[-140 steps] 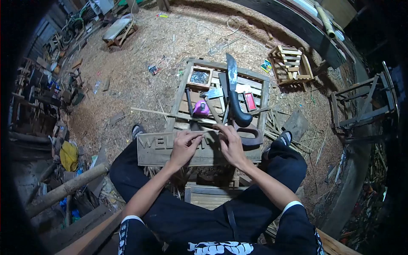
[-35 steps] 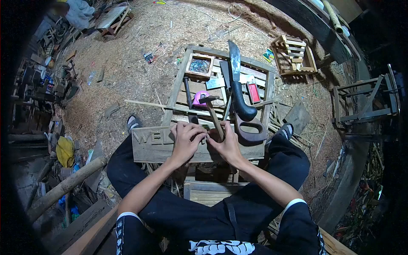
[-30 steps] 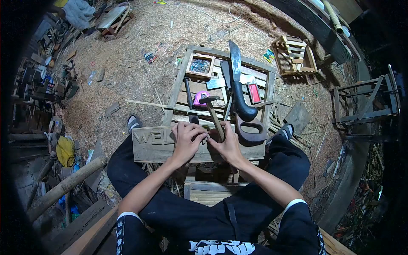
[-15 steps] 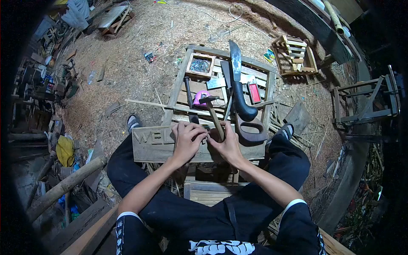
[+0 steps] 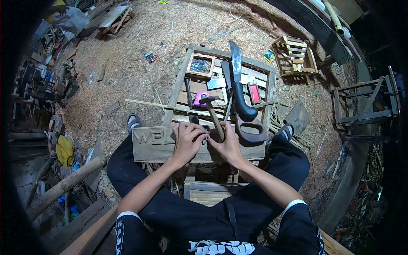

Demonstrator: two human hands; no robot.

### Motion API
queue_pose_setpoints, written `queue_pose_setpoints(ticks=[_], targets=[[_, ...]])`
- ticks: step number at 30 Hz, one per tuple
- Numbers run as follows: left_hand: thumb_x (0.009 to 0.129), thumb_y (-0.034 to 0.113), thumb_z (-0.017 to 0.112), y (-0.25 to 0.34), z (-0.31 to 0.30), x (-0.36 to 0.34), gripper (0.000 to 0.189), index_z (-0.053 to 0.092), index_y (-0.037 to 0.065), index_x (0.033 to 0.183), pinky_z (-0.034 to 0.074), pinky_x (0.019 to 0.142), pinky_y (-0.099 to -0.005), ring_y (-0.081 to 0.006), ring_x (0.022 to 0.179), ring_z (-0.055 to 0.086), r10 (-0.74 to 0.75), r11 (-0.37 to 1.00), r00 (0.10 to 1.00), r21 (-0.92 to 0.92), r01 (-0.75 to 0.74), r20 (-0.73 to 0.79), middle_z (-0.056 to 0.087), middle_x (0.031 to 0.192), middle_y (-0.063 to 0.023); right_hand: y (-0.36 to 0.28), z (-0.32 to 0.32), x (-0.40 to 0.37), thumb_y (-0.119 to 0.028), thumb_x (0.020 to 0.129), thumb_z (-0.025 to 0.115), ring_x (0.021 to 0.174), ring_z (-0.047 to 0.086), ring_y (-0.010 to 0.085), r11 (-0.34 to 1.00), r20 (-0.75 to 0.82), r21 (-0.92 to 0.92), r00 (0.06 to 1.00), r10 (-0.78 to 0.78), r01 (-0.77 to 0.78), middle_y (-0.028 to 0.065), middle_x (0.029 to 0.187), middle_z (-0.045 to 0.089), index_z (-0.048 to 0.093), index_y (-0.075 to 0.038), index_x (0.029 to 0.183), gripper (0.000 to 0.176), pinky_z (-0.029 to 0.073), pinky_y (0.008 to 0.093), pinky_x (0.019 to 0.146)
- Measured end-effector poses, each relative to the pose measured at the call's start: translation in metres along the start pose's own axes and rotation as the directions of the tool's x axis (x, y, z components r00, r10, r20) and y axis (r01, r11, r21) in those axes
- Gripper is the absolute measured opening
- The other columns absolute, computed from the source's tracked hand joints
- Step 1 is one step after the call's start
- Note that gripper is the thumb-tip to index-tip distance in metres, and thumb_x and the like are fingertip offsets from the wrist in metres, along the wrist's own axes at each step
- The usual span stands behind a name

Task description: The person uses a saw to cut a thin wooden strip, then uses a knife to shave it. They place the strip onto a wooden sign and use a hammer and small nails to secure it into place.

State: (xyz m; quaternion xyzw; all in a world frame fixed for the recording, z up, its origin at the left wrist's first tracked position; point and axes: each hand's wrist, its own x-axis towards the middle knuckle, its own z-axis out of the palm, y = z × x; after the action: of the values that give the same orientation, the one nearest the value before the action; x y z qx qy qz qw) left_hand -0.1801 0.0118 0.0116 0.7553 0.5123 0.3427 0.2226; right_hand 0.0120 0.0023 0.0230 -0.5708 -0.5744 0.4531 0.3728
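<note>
A wooden sign board [image 5: 149, 145] with carved letters "WEL" lies across my lap. My left hand [image 5: 186, 141] rests on its middle with fingers curled, fingertips pinched at a small spot that I cannot make out. My right hand [image 5: 228, 144] is closed around the wooden handle of a hammer [image 5: 213, 114], whose head is raised just beyond the board. The two hands nearly touch.
Beyond the board is a wooden pallet [image 5: 180, 87] with a machete [image 5: 238, 88], a handsaw handle [image 5: 250, 132], a pink tape roll [image 5: 199, 98], a box of nails [image 5: 199, 66] and a red item [image 5: 255, 93]. A small crate [image 5: 294, 55] stands far right. Sawdust covers the ground.
Since 4.7 s ago my right hand has taken up the hammer from the pallet and holds it raised over the board. Over the last second both hands have stayed nearly still.
</note>
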Motion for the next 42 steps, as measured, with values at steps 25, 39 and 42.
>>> queue_pose_setpoints(ticks=[25,39,42], targets=[[0.084,0.019,0.084,-0.001,0.003,-0.001,0.018,0.079,0.009,0.099,0.031,0.100,-0.0456,-0.0247,0.109,0.056,0.101,0.990,0.995,0.097,-0.099,-0.014,0.068,0.102,-0.0023,-0.027,-0.036,-0.017,-0.012,0.102,0.070,0.088,0.072,0.0457,0.970,0.052,-0.209,0.992,-0.112,0.121,0.0282,0.094,0.070,0.055,-0.001,0.130,0.034,0.054,0.0484,0.076],[0.082,0.017,0.082,-0.004,0.004,-0.003,0.017,0.077,0.010,0.096,0.032,0.105,-0.0498,-0.0263,0.116,0.057,0.100,0.992,0.995,0.082,-0.100,0.004,0.068,0.107,-0.0020,-0.037,-0.066,-0.048,-0.016,0.105,0.060,0.098,0.066,0.0541,0.928,0.269,-0.361,0.963,0.006,0.095,0.0330,0.103,0.067,0.050,-0.002,0.139,0.038,0.052,0.0577,0.081],[0.081,0.016,0.082,-0.005,0.005,-0.003,0.018,0.077,0.011,0.097,0.032,0.104,-0.0490,-0.0255,0.115,0.057,0.100,0.992,0.995,0.073,-0.099,-0.010,0.069,0.107,-0.0009,-0.037,-0.071,-0.048,-0.016,0.104,0.060,0.099,0.066,0.0541,0.917,0.253,-0.394,0.966,0.045,0.060,0.0330,0.106,0.067,0.050,-0.002,0.138,0.038,0.052,0.0587,0.082]])
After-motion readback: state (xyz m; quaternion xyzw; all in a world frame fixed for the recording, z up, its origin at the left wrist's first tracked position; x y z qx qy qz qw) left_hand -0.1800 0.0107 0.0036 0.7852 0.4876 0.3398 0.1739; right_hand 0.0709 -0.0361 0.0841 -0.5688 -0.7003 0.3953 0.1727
